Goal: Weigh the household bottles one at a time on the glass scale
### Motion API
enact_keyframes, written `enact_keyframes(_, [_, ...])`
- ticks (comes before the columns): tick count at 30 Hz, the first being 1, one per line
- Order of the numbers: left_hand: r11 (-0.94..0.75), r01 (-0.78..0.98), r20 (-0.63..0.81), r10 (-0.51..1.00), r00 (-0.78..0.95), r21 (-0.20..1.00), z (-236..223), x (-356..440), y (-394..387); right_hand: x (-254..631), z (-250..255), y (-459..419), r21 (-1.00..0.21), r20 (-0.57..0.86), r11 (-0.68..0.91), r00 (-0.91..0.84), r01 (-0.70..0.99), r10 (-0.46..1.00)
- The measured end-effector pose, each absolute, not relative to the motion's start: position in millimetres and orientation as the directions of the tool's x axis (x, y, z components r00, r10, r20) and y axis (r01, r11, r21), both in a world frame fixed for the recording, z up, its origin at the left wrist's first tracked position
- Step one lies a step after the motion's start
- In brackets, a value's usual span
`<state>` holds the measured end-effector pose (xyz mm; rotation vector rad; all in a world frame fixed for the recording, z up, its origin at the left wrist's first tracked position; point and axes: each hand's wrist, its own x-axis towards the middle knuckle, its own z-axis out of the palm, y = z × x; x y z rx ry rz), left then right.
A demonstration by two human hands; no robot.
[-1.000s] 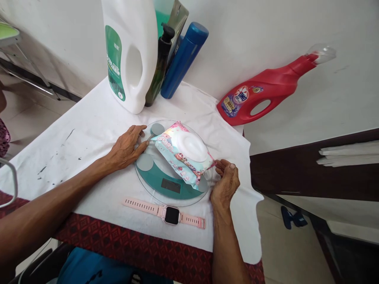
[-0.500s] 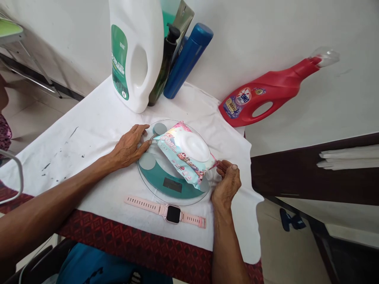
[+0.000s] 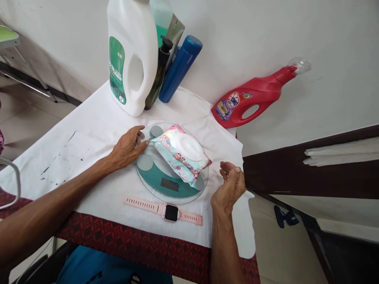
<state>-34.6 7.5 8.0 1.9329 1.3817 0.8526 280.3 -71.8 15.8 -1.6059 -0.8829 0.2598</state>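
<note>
1. We have the wipes pack (image 3: 183,154) lying aslant on the round glass scale (image 3: 154,181), white lid facing up, its lower corner over the teal band near the right side.
2. Over to our left hand (image 3: 126,148): it sits at the scale's left rim, fingers spread, the thumb apart from the others and its tip close to the pack's near-left corner. Whether that thumb touches the wrapper, we cannot tell.
3. Our right hand (image 3: 227,187) is just off the scale's right rim, and there's a gap between it and the pack! Its fingers are loosely curled, thumb up, pinching nothing.
4. Down at the scale's front, the display (image 3: 169,184) looks dark; we make out no figures.
5. Nearer to us, a pink watch (image 3: 171,213) lies stretched out, strap flat on the white cloth (image 3: 89,146) that covers the surface, with a red patterned cloth (image 3: 133,236) showing along the front edge.
6. At the back, we see a big white bottle (image 3: 130,47), a dark pump bottle (image 3: 156,81) and a blue bottle (image 3: 180,69) close together; to their right, a red bottle (image 3: 251,92) appears slanted beside the wall.
</note>
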Motion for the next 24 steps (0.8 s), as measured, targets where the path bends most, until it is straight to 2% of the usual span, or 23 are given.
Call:
enact_keyframes(2, [-0.244, 0.585, 0.131, 0.965, 0.229, 0.774, 15, -36, 5, 272, 30, -89, -0.929, 0.299, 0.028, 0.701, 0.37, 0.647])
enact_keyframes(4, [-0.262, 0.636, 0.16, 0.964, 0.214, 0.726, 26, -35, 0, 261, 44, -112, -0.964, 0.207, 0.016, 0.709, 0.267, 0.675])
enact_keyframes(6, [-0.283, 0.687, 0.195, 0.959, 0.205, 0.67, 39, -34, -10, 247, 55, -137, -0.995, 0.041, -0.032, 0.663, 0.099, 0.747])
enact_keyframes(8, [-0.267, 0.697, 0.182, 0.964, 0.195, 0.666, 54, -33, -28, 232, 61, -157, -0.987, -0.16, -0.124, 0.55, -0.103, 0.819])
enact_keyframes(10, [-0.191, 0.65, 0.111, 0.98, 0.164, 0.735, 66, -32, -50, 217, 63, -173, -0.928, -0.344, -0.243, 0.399, -0.282, 0.85])
enact_keyframes(13, [0.088, 0.494, -0.131, 0.99, 0.051, 0.865, 77, -32, -86, 199, 63, -184, -0.804, -0.515, -0.38, 0.216, -0.457, 0.829])
enact_keyframes(15, [0.285, 0.332, -0.317, 0.947, 0.046, 0.899, 76, -31, -104, 193, 61, -186, -0.745, -0.565, -0.415, 0.164, -0.523, 0.809])
enact_keyframes(18, [0.497, 0.1, -0.506, 0.856, 0.11, 0.862, 68, -25, -118, 189, 61, -185, -0.709, -0.587, -0.413, 0.153, -0.572, 0.795])
enact_keyframes(21, [0.56, -0.026, -0.553, 0.823, 0.131, 0.828, 60, -18, -119, 189, 63, -184, -0.681, -0.592, -0.412, 0.123, -0.606, 0.797])
enact_keyframes(24, [0.576, -0.037, -0.569, 0.813, 0.121, 0.816, 56, -16, -115, 187, 62, -186, -0.636, -0.607, -0.433, 0.068, -0.638, 0.792])
